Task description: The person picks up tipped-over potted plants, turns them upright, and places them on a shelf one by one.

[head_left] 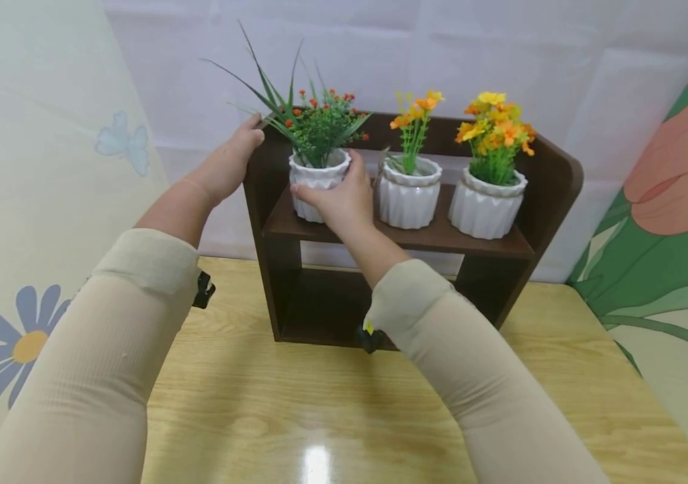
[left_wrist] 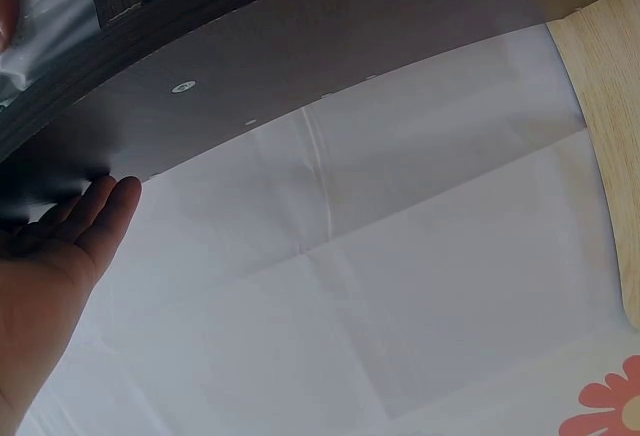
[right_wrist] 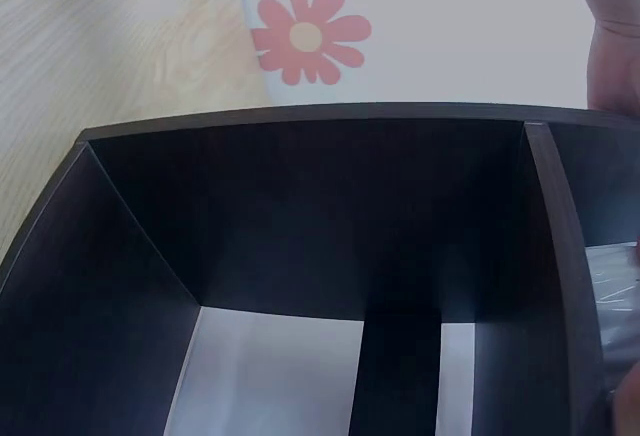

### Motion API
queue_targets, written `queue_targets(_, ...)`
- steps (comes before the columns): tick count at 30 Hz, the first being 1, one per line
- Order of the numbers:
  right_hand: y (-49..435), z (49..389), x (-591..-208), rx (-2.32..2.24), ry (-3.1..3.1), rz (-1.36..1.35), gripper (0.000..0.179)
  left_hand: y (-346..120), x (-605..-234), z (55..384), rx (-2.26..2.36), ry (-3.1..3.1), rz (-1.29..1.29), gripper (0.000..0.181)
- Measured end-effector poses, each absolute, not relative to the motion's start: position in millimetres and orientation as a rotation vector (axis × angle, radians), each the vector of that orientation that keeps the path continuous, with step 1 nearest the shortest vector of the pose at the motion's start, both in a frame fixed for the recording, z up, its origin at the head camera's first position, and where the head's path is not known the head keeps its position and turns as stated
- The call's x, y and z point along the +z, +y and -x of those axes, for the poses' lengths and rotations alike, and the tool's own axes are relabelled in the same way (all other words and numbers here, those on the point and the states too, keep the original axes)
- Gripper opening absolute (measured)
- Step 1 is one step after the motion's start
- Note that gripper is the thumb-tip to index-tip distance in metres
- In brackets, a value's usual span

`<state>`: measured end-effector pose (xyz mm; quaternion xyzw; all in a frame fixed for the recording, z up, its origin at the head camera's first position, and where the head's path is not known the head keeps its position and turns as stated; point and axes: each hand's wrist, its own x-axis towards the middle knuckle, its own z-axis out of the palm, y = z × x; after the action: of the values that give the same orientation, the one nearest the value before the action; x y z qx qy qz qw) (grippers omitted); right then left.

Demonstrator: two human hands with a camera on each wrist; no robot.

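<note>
On the left end of the upper board of a dark brown shelf [head_left: 268,168] stands a white fluted flowerpot [head_left: 320,176] with long green blades and small red blossoms. My right hand [head_left: 347,198] grips this flowerpot, the thumb across its front and the fingers at its right side. In the right wrist view only a bit of that hand shows at the right edge. My left hand [head_left: 230,163] rests against the outer left side of the shelf. Its extended fingers [left_wrist: 112,218] lie along the side panel in the left wrist view.
Two more white flowerpots share the upper board, the middle one [head_left: 410,198] with a few orange flowers and the right one [head_left: 488,208] with a fuller yellow-orange bunch. Beneath is a lower compartment [head_left: 326,302]. The shelf stands on a wooden table [head_left: 247,396] before a white cloth [head_left: 344,40].
</note>
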<state>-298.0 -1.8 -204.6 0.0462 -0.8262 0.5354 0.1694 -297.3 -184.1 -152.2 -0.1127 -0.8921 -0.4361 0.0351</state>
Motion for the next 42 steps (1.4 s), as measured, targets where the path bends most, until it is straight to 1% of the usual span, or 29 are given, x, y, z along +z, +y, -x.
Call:
queue_targets(21, -3, 303, -207, 1.561, -2.336, -0.104, 0.107, -183, -150, 298, -1.355, -2.743, 0.333, 0.065)
queue_targets(27, -2, 304, -210, 1.542, -2.361, -0.118, 0.111, -183, -151, 299, -1.36, -2.739, 0.345, 0.065)
queue_targets(36, 9, 289, -208, 1.625, -2.42, -0.15, 0.119, -183, -151, 298, -1.363, -2.739, 0.353, 0.065)
queue_targets(39, 20, 276, -208, 1.648, -2.485, -0.179, 0.115, -184, -151, 298, -1.367, -2.743, 0.358, 0.064)
queue_targets(42, 40, 259, -211, 1.637, -2.518, -0.294, 0.101, -185, -152, 298, -1.383, -2.732, 0.372, 0.064)
